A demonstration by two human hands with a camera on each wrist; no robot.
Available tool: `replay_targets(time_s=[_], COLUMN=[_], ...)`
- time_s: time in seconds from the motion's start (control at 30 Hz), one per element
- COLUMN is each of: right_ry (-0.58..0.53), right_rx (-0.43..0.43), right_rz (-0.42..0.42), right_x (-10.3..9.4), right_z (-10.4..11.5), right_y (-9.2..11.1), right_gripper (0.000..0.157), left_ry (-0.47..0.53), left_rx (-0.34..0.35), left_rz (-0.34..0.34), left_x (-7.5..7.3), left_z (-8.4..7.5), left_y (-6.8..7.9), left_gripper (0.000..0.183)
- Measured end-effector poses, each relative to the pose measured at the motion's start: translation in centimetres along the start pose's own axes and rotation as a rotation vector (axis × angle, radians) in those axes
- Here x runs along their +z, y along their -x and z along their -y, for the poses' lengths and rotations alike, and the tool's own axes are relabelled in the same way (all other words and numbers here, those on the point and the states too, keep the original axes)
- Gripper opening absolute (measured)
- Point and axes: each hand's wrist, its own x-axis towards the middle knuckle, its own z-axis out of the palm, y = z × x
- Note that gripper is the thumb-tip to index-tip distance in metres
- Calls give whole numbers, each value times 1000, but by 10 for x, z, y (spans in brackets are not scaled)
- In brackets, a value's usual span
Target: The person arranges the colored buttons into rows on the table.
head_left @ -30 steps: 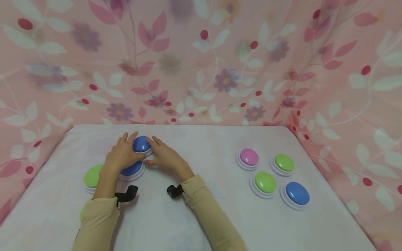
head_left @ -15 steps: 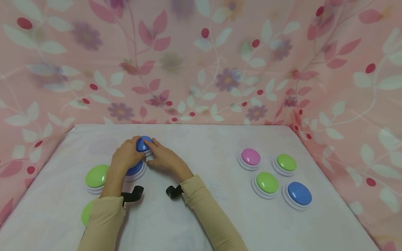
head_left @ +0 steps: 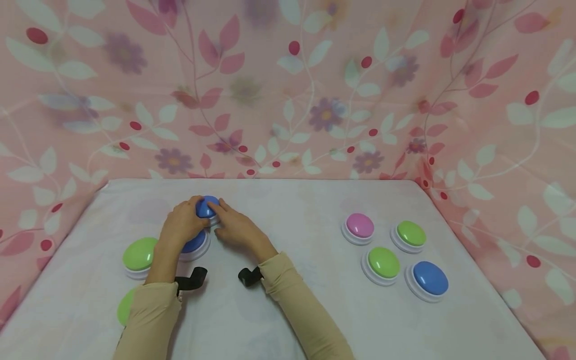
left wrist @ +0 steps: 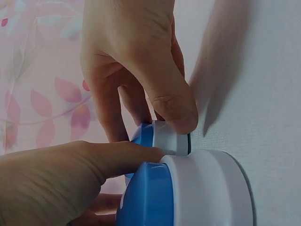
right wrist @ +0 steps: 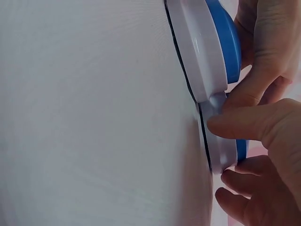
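Observation:
Two blue dome push buttons with white round bases sit one behind the other on the white cloth. Both hands grip the far blue push button (head_left: 207,206). My left hand (head_left: 181,223) reaches round its left side, the thumb lying between the two buttons. My right hand (head_left: 240,228) holds the right side, fingers on the dome's edge and thumb against the white base, as the left wrist view shows. The near blue push button (head_left: 196,244) lies partly hidden under my left hand; its base overlaps the far one's in the right wrist view.
Left of my left arm lie a green push button (head_left: 139,253) and another green one (head_left: 125,306), partly covered by the sleeve. On the right stand a pink button (head_left: 360,225), two green ones (head_left: 384,262) and a blue one (head_left: 430,278). A floral curtain (head_left: 279,100) hangs behind.
My left hand has moved right and closed its fingers round the far blue push button. The right fingers have come in on its dome. That button sits slightly further right in view.

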Motion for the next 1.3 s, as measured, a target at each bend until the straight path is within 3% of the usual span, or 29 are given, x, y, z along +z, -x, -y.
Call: replay_targets(time_s=[0.5,0.97,1.3], right_ry=[108,94,159], right_rx=[34,9,-49], right_rz=[-271,-321,-299], right_x=[1,-18,-36], right_z=[-7,-21,-26], right_y=[2,17,46], right_gripper=[52,47,49], left_ry=[-3,-52,-99], left_rx=[102,190,337], left_rz=[-26,-32,-75], left_x=[7,8,13], left_z=[-13,-28,-39], left_y=[-3,1,18], left_gripper=[56,55,63])
